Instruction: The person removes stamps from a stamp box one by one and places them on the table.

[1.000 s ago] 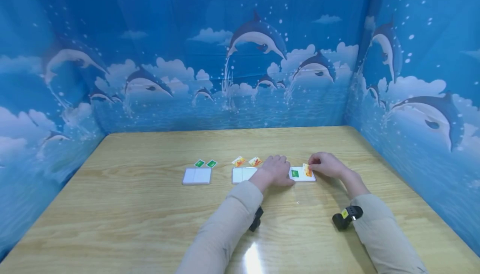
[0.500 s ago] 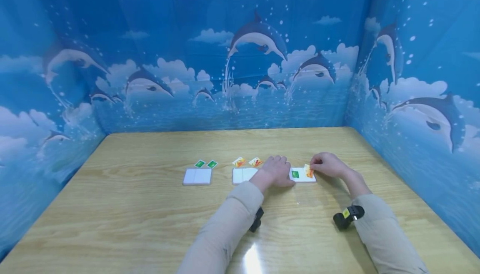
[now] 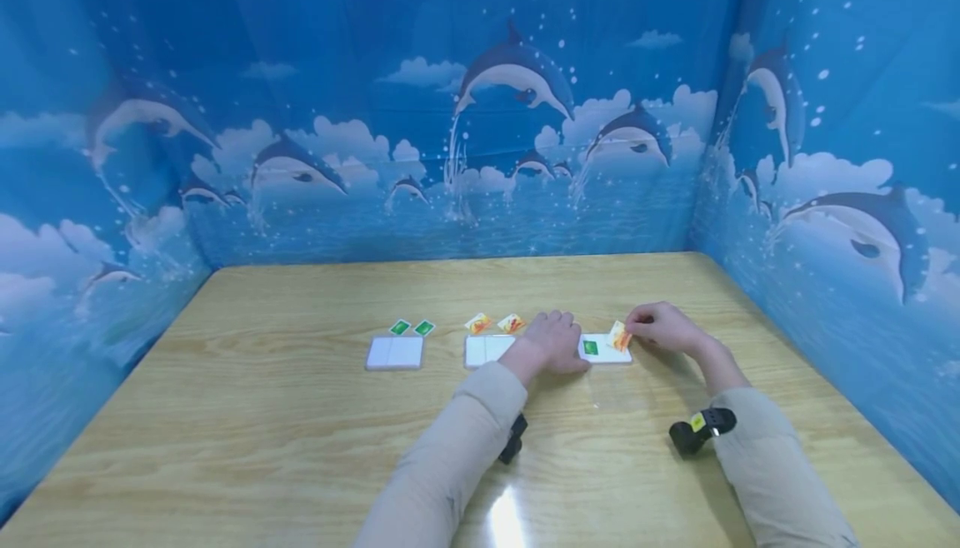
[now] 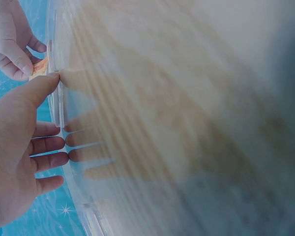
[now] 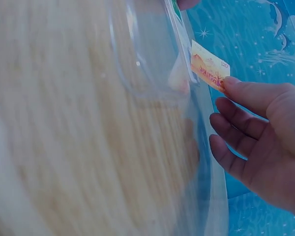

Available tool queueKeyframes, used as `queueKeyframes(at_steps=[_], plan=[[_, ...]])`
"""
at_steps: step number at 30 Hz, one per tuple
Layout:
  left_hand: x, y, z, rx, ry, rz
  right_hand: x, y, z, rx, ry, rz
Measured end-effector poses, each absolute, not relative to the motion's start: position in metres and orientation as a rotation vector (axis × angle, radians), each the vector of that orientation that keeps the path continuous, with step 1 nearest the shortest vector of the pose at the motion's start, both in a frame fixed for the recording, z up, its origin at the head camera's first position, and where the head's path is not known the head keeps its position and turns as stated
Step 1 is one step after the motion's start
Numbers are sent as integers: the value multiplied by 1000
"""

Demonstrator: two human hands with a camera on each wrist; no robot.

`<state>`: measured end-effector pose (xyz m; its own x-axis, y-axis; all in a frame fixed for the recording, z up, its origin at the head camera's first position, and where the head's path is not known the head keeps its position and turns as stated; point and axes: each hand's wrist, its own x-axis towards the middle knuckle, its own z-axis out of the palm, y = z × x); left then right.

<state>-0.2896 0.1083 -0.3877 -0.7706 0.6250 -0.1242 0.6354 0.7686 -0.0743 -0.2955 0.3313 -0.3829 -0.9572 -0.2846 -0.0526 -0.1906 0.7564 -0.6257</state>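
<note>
My right hand (image 3: 666,328) pinches an orange postage stamp (image 5: 209,67) by its edge between thumb and finger. The stamp's perforated border and printed value show in the right wrist view. It is tilted over the right end of a flat white case (image 3: 603,357), where a green stamp (image 3: 590,348) lies to its left. My left hand (image 3: 553,342) lies across the left part of this case and hides it. In the left wrist view its fingers (image 4: 46,144) are spread and nearly straight, with the thumb tip at the case's edge.
Two orange stamps (image 3: 477,323) lie behind a white case (image 3: 480,351) at the centre, partly covered by the left hand. Further left, two green stamps (image 3: 424,328) lie behind another white case (image 3: 394,353). A dolphin-print curtain (image 3: 360,223) encloses the table (image 3: 247,415).
My right hand has shifted slightly right and the orange stamp has turned and moved a little right with it. The left hand stays in place.
</note>
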Motion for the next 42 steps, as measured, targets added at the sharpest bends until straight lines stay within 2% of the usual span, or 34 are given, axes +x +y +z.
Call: queueKeyframes(at_steps=[16,27,42], plan=[[-289,107,-387,1057,2863,-222,-298,332,-380,-42,2747,-1167],[-290,107,-388,1045,2863,-213,-309,327,-381,98,2732,-1177],[-288,108,-387,1035,2865,-189,-317,323,-389,131,2769,-1124]])
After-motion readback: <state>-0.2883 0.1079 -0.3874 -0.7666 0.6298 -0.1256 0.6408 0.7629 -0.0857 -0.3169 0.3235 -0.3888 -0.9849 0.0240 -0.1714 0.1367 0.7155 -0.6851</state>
